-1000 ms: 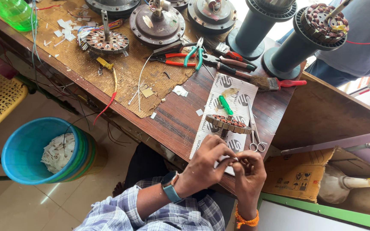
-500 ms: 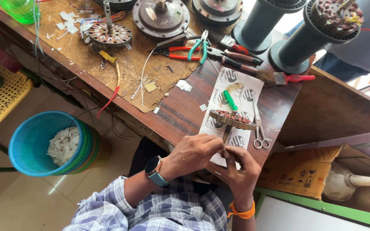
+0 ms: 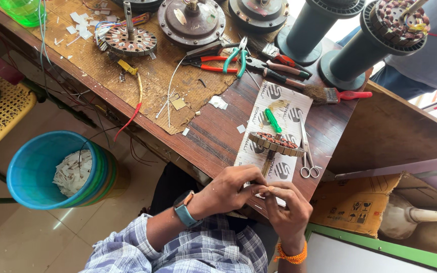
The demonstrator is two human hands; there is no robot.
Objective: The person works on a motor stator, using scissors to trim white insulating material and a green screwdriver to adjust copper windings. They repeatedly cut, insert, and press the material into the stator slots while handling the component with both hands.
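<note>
Both hands together at the near edge of the desk. Left hand, with a teal watch on the wrist, curled, fingertips pinched against those of the right hand; right also curled, orange band at its wrist. Something small pinched between them, too small to tell. Just beyond the fingers, a stator with copper windings, standing on its shaft, tilted, over a white card printed with grey round marks. On the card also: a green pen and scissors, lying flat beside the stator. Farther back, a red-handled brush, pliers with red and teal grips, round motor housings, a second stator on brown paper strewn with white scraps. Two grey spools upright at the far edge. Below left, a blue bucket holding white scraps. Lower right, a brown carton with black printed symbols, under the desk's side.
</note>
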